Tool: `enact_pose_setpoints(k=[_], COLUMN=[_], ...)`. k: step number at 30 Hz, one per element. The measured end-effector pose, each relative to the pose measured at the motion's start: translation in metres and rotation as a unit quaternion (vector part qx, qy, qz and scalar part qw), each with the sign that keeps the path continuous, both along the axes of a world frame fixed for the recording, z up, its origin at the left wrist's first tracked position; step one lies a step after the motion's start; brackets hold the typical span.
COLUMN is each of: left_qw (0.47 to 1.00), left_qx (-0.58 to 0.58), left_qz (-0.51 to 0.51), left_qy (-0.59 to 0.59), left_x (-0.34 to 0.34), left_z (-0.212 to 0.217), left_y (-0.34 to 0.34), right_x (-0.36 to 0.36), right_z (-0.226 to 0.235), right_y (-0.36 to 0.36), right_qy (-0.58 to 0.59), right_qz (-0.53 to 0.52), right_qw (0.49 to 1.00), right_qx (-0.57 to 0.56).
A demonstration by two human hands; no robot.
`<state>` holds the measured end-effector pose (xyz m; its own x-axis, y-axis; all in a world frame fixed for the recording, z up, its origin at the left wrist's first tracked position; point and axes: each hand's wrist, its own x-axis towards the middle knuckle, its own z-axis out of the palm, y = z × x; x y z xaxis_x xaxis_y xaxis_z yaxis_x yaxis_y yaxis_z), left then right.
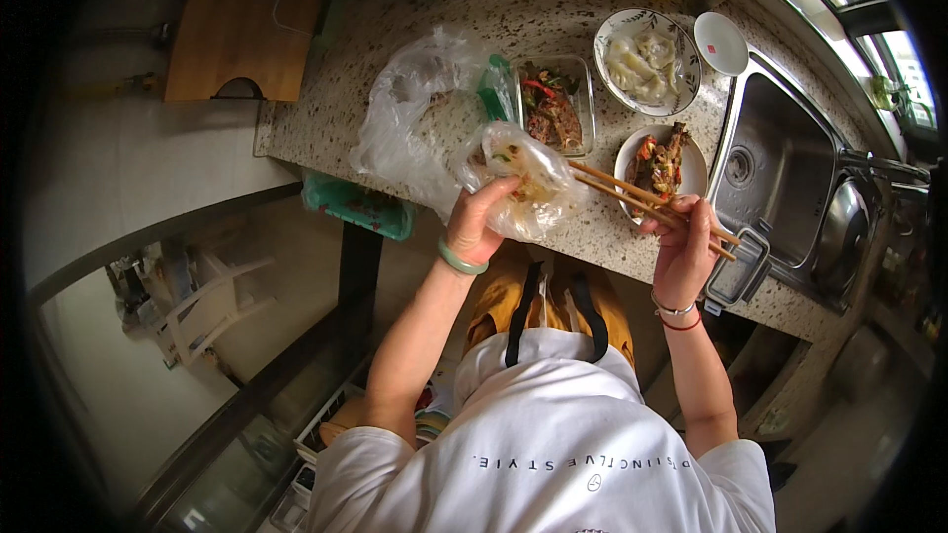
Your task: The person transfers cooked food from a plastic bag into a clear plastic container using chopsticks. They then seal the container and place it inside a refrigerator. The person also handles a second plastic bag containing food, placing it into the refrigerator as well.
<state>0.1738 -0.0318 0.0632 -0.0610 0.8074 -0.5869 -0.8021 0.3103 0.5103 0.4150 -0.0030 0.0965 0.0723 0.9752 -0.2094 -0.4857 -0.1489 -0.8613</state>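
We are holding a clear plastic bag (538, 195) in our left hand (476, 225), thumb on top, and clasping wooden chopsticks (640, 195) in our right hand (685, 247), tips pointing left.

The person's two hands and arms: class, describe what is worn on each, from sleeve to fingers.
Both sleeves are white and short. The left hand has a smooth, pale green bangle at its wrist. The right hand has a silver-coloured bracelet with a thin red band below it. Neither hand is gloved.
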Motion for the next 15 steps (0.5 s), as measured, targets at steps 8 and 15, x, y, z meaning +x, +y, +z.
enact_pose_setpoints(k=[8,15], left_qw=[0.99,0.995], left_qx=[0.042,0.013], left_qz=[0.014,0.007], left_qy=[0.133,0.102], left_x=[-0.047,-0.065], left_z=[0.012,0.028], left_y=[-0.008,-0.035], right_x=[-0.047,-0.06], right_z=[0.0,0.012], right_y=[-0.014,-0.018], right_qy=[-0.019,-0.014], right_qz=[0.09,0.116], right_qw=[0.993,0.992], right_qx=[0.067,0.051])
